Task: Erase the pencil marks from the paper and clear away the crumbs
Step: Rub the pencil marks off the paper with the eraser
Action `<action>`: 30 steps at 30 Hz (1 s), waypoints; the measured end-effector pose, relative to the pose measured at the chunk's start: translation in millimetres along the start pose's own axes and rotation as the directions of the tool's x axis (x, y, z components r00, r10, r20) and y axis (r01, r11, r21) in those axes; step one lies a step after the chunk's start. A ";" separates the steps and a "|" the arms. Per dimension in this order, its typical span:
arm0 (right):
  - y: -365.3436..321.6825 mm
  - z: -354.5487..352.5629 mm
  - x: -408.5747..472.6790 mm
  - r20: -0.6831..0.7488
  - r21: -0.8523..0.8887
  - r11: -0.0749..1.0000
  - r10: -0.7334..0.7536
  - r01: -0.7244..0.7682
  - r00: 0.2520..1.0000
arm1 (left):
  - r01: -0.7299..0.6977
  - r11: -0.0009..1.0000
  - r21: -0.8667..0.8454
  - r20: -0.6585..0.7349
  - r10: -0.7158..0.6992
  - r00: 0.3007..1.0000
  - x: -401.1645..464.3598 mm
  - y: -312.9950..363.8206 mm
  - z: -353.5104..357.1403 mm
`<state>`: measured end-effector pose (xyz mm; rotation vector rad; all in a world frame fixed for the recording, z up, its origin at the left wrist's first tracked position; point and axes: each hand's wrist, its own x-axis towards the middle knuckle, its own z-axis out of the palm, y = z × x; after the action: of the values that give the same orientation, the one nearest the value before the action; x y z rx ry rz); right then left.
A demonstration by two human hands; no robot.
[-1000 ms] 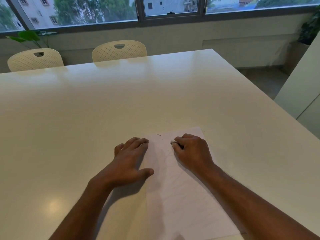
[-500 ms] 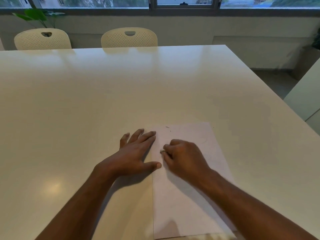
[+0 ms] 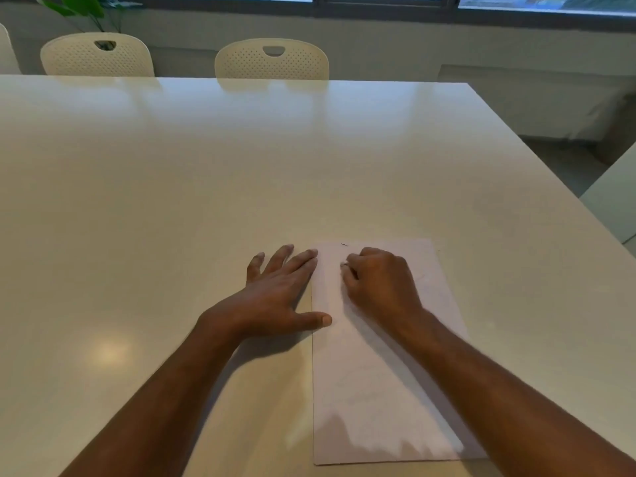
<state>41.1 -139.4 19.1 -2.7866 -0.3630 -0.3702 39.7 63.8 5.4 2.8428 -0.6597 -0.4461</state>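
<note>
A white sheet of paper [image 3: 375, 380] lies on the cream table [image 3: 206, 187] in front of me. My left hand [image 3: 278, 297] lies flat with spread fingers on the paper's left edge, its thumb resting on the sheet. My right hand [image 3: 382, 284] is curled over the upper part of the paper and pinches a small white eraser [image 3: 343, 265] whose tip just shows at the fingertips, against the sheet. A short dark pencil mark [image 3: 344, 245] sits near the paper's top edge, just beyond my right hand.
Two cream perforated chairs [image 3: 98, 55] [image 3: 272, 60] stand at the table's far side, a green plant [image 3: 86, 8] behind them. The table's right edge [image 3: 550, 160] drops to the floor; a white surface [image 3: 616, 194] stands at far right.
My right hand with the eraser slid toward me and left, then back up the sheet. My left hand stayed on the paper's left edge. The camera tilted down.
</note>
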 end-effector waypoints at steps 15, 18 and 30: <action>-5.4 -4.8 -2.4 0.054 0.018 1.000 -0.021 0.020 0.998 | -0.004 1.000 -0.028 0.002 0.004 1.000 -2.0 2.8 -1.6; 2.1 -4.6 1.1 0.002 -0.037 0.998 0.060 -0.060 0.998 | 0.001 1.000 -0.030 -0.001 -0.001 1.000 -2.6 2.9 -1.2; -14.9 -1.7 -25.0 0.077 0.062 0.993 -0.103 0.098 0.992 | -0.002 1.000 -0.026 0.001 0.002 1.000 -2.1 2.7 -1.4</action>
<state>13.1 -131.4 17.4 -2.7385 -0.5265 -0.2664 37.3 62.5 7.9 2.8178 -0.6521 -0.4529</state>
